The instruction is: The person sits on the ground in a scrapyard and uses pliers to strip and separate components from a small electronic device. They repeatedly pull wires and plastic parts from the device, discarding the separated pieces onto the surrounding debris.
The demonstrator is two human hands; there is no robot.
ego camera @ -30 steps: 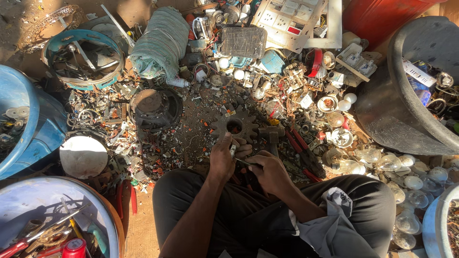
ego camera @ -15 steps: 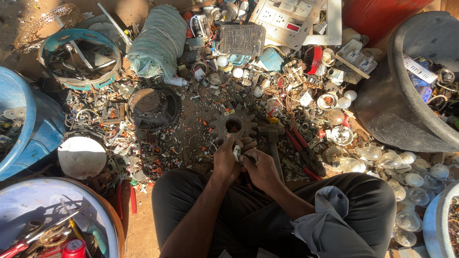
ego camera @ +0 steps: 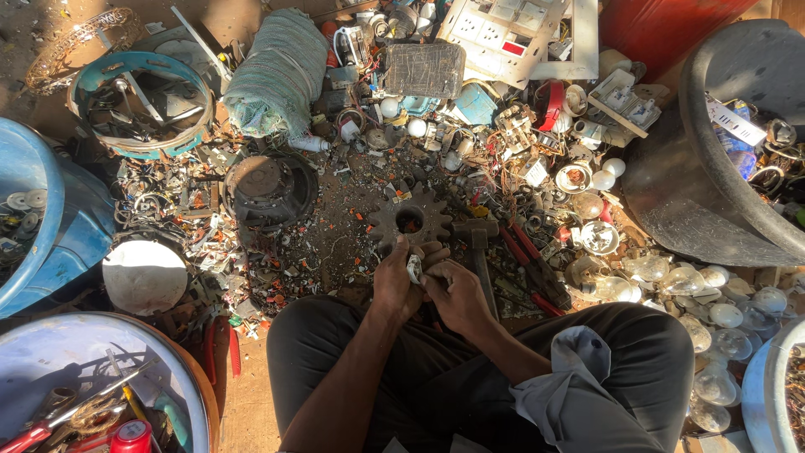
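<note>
Gear (ego camera: 409, 220) before the hands (ego camera: 428, 285), hammer (ego camera: 478, 252) right of gear, speaker (ego camera: 267, 186) left

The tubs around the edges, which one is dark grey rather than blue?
The big tub at the upper right. Its wall is dark grey and dusty, while the tub at the left edge is bright blue and the basin at the lower left is pale blue-white inside.

hands (ego camera: 428, 285) on small white part (ego camera: 413, 268)

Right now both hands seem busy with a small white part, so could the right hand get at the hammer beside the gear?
Probably yes: the hammer lies just beyond the right hand, nothing covering its handle, though the hand must first release the white part.
</note>
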